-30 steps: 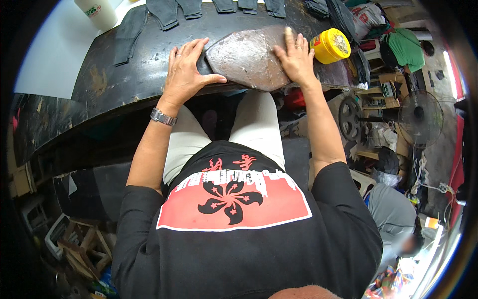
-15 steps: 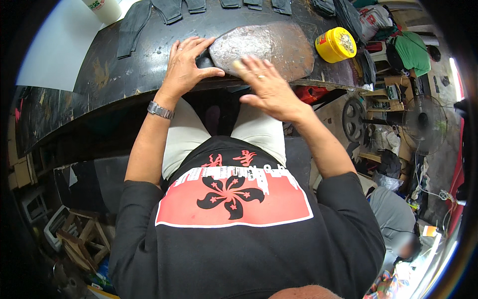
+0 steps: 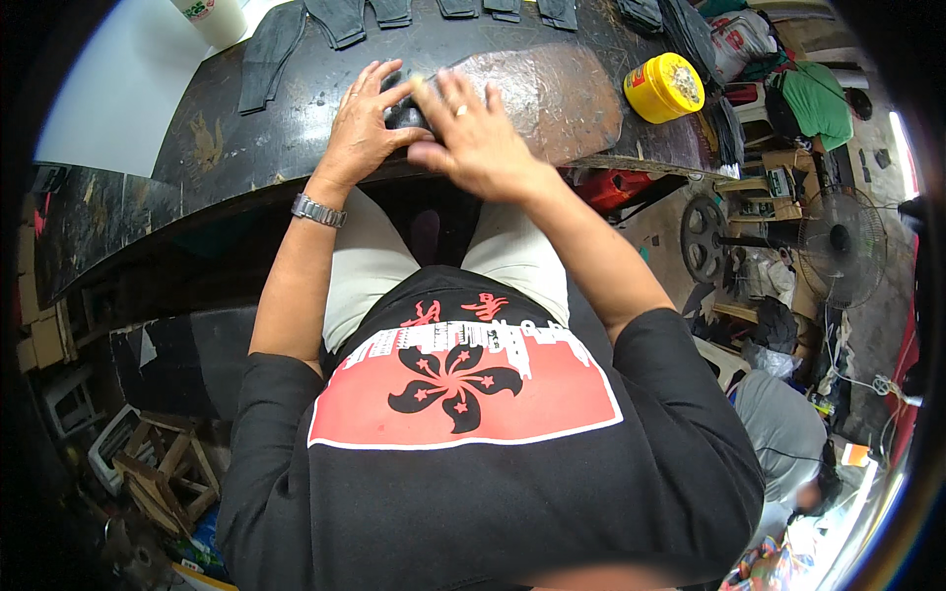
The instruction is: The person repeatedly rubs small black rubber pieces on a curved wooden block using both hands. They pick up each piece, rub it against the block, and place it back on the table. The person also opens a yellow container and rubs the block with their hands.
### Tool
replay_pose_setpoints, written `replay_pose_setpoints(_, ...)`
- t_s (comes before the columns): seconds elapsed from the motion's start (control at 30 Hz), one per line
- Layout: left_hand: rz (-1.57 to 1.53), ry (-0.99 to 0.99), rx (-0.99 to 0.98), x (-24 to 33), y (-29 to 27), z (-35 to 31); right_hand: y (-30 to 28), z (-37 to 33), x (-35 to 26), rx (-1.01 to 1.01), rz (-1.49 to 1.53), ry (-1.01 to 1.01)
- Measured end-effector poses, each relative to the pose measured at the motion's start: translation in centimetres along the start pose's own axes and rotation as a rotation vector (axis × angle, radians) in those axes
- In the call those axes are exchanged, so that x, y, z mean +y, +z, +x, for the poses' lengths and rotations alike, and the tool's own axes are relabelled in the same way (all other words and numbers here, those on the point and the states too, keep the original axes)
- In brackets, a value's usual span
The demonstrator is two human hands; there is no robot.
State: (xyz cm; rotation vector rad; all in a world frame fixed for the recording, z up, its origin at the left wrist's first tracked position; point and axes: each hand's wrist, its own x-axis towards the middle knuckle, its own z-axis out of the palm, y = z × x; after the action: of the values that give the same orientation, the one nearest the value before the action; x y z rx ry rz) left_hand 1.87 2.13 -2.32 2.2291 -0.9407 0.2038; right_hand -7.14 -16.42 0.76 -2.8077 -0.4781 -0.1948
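My left hand [image 3: 363, 128], with a metal watch on the wrist, rests on the dark table beside the left end of a worn, brown, rounded board [image 3: 562, 103]. Its fingers are stretched out and the thumb stands apart. Over the board's left end is my right hand [image 3: 481, 143], slightly blurred, its fingers spread and its palm down. The two hands nearly meet at the thumbs. A dark patch shows between them, and I cannot make out whether it is a thin piece or the tabletop. Neither hand visibly grips anything.
Several dark flat strips [image 3: 271, 59] lie along the table's far side. A yellow tub [image 3: 665, 89] stands right of the board. A white cup [image 3: 213, 20] is at the far left. A fan [image 3: 840, 236] stands on the right, with a person in grey [image 3: 783, 433] nearby.
My right hand has swept left across the board, from its middle to its left end, close to my left hand. My left hand has shifted only slightly.
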Motion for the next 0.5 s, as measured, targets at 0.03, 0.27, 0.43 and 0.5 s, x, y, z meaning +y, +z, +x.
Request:
replay_pose_setpoints(0.03, 0.009, -0.004, -0.001, 0.0, 0.0, -0.1, -0.5, -1.6, -0.8, -0.028, 0.031, -0.085)
replay_pose_setpoints(0.27, 0.086, 0.059, -0.062, 1.6, -0.2, -0.2, -6.4, -6.6, 5.7, 0.158, 0.580, 0.173)
replay_pose_setpoints(0.43, 0.133, 0.021, -0.013, 2.3, 0.1, 0.0, -4.2, -3.3, 11.2, -0.009, -0.276, 0.599)
replay_pose_setpoints(0.5, 0.162, 0.024, 0.011, 2.2, 0.1, 0.0, -2.2, -2.6, 9.0, 0.077, -0.278, 0.421)
